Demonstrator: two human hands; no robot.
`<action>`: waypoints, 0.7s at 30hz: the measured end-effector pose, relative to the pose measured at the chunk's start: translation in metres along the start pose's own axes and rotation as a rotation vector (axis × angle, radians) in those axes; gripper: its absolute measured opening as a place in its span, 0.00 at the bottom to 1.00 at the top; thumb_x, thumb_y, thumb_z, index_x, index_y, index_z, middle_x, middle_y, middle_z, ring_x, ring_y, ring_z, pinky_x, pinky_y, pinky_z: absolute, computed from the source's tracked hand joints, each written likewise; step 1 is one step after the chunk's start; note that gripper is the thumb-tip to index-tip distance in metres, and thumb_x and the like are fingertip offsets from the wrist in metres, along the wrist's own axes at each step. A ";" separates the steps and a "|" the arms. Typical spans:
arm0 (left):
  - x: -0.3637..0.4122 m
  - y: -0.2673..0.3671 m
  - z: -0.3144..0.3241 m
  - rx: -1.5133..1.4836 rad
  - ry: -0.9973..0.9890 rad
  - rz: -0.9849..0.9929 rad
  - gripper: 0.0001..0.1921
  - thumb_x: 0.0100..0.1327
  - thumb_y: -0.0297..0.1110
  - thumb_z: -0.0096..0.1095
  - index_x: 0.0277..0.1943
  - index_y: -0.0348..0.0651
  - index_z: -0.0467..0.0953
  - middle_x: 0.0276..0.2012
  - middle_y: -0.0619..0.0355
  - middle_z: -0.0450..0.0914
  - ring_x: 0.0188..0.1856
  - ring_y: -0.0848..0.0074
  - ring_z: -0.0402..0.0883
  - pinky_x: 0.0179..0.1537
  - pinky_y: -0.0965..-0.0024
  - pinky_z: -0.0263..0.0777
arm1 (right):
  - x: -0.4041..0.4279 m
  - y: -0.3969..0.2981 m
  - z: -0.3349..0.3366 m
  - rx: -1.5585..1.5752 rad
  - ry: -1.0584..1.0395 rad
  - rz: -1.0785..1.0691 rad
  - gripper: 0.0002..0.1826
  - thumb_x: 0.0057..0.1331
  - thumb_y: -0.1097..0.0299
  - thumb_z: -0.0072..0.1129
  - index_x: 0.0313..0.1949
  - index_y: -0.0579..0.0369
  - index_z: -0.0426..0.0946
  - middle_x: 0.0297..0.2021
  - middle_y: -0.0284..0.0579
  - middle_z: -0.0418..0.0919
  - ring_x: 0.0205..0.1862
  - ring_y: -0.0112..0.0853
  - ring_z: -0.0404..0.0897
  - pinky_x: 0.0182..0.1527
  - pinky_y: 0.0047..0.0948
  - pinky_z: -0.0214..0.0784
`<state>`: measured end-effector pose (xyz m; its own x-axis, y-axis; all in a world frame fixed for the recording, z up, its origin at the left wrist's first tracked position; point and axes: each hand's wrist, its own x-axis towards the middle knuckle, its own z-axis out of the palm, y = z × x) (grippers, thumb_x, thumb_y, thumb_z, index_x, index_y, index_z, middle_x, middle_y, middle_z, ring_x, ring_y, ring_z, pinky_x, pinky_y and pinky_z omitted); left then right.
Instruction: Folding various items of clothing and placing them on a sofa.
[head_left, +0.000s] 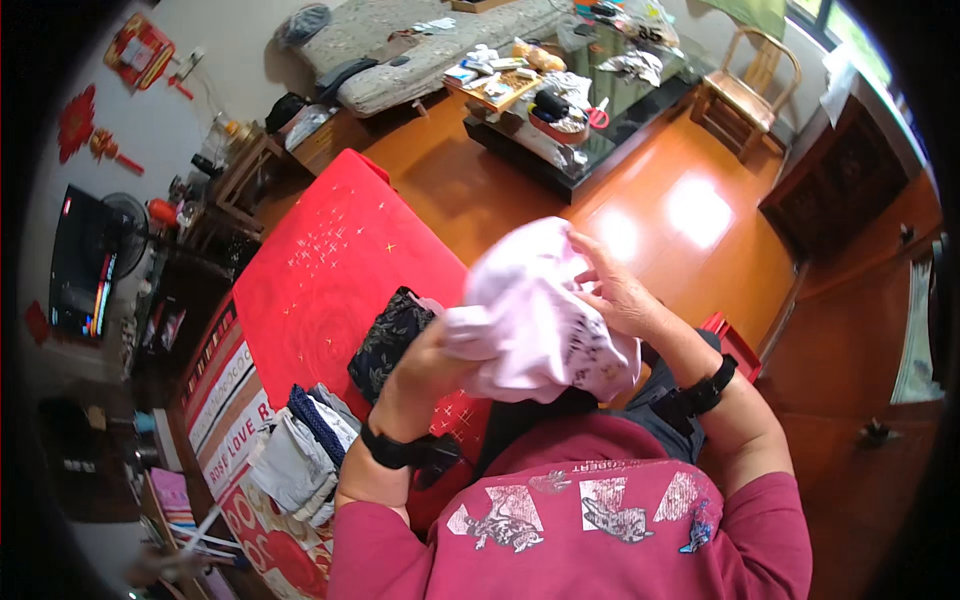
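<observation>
A pale pink garment (525, 322) with a dark print is bunched up in front of my body, above my lap. My left hand (427, 356) grips its left side, where a fold stands out over the fingers. At its upper right edge my right hand (615, 289) has hold of the cloth, with some fingertips hidden in the folds. Beside my left hand, a dark leaf-patterned garment (386, 349) lies on the red cloth cover (322, 277). Nearer my left forearm is a pile of folded clothes (300, 450) in grey, white and navy.
A glass-topped coffee table (645, 97) stands ahead, with red scissors (598, 116) and clutter on it. A bamboo chair (742, 94) is at the far right. A red plastic object (731, 345) sits behind my right forearm. A television (82, 262) and a fan (127, 232) are at left.
</observation>
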<state>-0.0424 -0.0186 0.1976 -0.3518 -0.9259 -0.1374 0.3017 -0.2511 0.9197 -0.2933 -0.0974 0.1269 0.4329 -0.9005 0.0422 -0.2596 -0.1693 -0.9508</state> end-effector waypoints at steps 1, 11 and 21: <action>-0.005 0.000 -0.016 0.075 0.078 0.079 0.13 0.57 0.31 0.62 0.45 0.39 0.75 0.38 0.57 0.78 0.40 0.74 0.78 0.40 0.70 0.71 | -0.005 0.000 0.002 0.022 0.019 -0.012 0.47 0.55 0.60 0.67 0.67 0.57 0.48 0.58 0.56 0.64 0.49 0.38 0.74 0.48 0.35 0.72; -0.056 -0.036 -0.034 -0.323 0.118 0.185 0.31 0.55 0.41 0.63 0.59 0.34 0.64 0.56 0.49 0.71 0.56 0.65 0.72 0.55 0.62 0.68 | 0.022 -0.011 0.062 -0.039 -0.165 0.050 0.36 0.58 0.49 0.63 0.59 0.57 0.61 0.51 0.58 0.72 0.44 0.40 0.79 0.47 0.34 0.71; -0.052 -0.021 -0.033 0.352 -0.023 0.311 0.33 0.58 0.44 0.60 0.61 0.31 0.62 0.58 0.48 0.69 0.58 0.64 0.71 0.58 0.62 0.67 | 0.037 -0.021 0.050 0.234 -0.068 -0.091 0.23 0.59 0.67 0.62 0.52 0.58 0.68 0.31 0.45 0.77 0.38 0.31 0.77 0.41 0.29 0.70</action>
<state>-0.0006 0.0254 0.1734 -0.3131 -0.9345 0.1692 0.0783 0.1521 0.9853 -0.2289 -0.1078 0.1331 0.5042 -0.8555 0.1179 -0.0137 -0.1444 -0.9894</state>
